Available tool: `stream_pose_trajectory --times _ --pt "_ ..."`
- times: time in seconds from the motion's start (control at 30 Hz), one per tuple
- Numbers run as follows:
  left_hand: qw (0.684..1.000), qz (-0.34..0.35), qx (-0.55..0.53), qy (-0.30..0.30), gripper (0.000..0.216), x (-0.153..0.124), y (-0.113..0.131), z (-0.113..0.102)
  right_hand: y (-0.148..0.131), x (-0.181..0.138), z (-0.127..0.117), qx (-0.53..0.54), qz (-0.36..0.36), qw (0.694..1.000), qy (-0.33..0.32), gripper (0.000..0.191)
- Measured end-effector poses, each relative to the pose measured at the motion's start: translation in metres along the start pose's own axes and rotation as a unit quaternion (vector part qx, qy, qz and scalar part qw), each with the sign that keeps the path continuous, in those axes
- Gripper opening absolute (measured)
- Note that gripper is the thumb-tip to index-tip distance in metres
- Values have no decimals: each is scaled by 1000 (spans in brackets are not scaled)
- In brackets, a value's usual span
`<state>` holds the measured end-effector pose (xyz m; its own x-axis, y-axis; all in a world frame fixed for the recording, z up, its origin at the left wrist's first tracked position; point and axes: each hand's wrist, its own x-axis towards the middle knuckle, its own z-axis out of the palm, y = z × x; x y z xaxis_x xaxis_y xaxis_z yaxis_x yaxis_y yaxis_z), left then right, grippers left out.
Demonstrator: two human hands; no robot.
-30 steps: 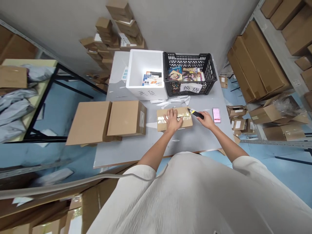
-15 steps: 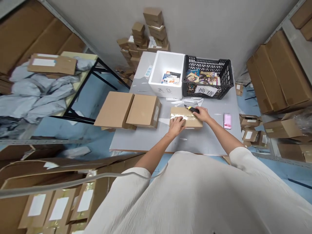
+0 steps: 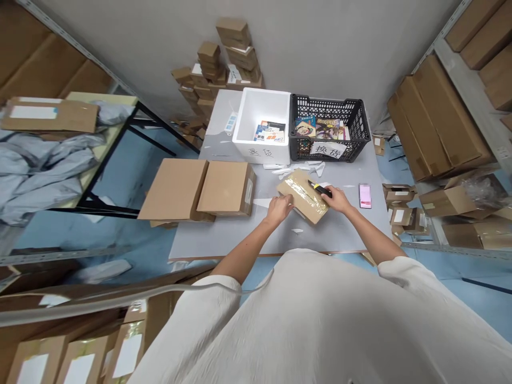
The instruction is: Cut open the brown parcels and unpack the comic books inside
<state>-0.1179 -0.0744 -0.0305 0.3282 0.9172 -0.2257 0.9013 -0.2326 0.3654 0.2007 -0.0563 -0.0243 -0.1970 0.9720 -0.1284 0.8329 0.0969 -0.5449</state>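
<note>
Cardboard box (image 3: 303,197) lies between left hand (image 3: 279,209) and right hand (image 3: 338,199). Left fingers bend against its edge, their hold unclear; right fingers are wrapped round a black-and-yellow cutter (image 3: 322,190).

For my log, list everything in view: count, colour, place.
table: one, grey, centre
taped box: one, brown, mid-table
utility knife: one, black-yellow, over taped box
larger boxes: at least two, brown, table's left
bin: one, white, table's back
crate: one, black, right of bin
books: several, multicoloured, in bin and crate
phone: one, pink screen, table's right
paper scraps: several, white, on table
side table: one, cream, left
parcels: several, grey, on side table
other boxes: many, brown, around table
floor: one, blue, below
cord: one, whitish, lower left
left hand: one, touching taped box
right hand: one, holding utility knife
shirt: one, white, bottom
</note>
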Motion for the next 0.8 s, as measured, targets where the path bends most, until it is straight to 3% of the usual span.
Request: stream_pose_trajectory --times 0.2,0.4,0.6,0.8 --pt "999 -8 -22 22 37 5 -2 -7 -15 -31 12 34 31 999 -29 49" --pt "996 -8 -72 43 38 11 7 -6 -27 -49 33 88 7 995 -56 42" --pt "996 -55 -52 56 42 14 41 1 -5 -2 17 77 17 997 22 44" --pt "998 -29 -51 20 86 14 81 20 -1 50 10 39 0 999 24 42"
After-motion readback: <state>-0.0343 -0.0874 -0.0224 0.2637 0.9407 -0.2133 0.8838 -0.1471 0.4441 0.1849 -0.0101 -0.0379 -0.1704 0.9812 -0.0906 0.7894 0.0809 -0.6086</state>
